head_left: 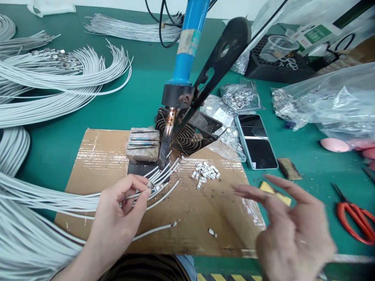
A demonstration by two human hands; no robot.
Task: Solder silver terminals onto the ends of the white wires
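My left hand (pixel 124 208) pinches a white wire between thumb and fingertips, with a small metal connector (pixel 158 188) at its end. Loose ends of other white wires (pixel 164 174) lie just beyond the fingertips, under the tip of a blue soldering iron (pixel 167 136) held in a black metal stand (pixel 216 58). My right hand (pixel 293 226), smeared by motion, hovers over the right edge of the cardboard (pixel 96 156) with fingers apart and nothing visible in them. A pile of small metal connectors (pixel 205 173) lies between the hands; one single connector (pixel 212 233) sits nearer me.
Bundles of white wire (pixel 58 105) cover the left side. A block with metal rods (pixel 143 144) stands beside the iron. On the right lie a phone (pixel 258 142), a yellow sponge (pixel 275 193), red-handled scissors (pixel 356 218) and plastic bags (pixel 328 105). A black tray (pixel 263 70) stands behind.
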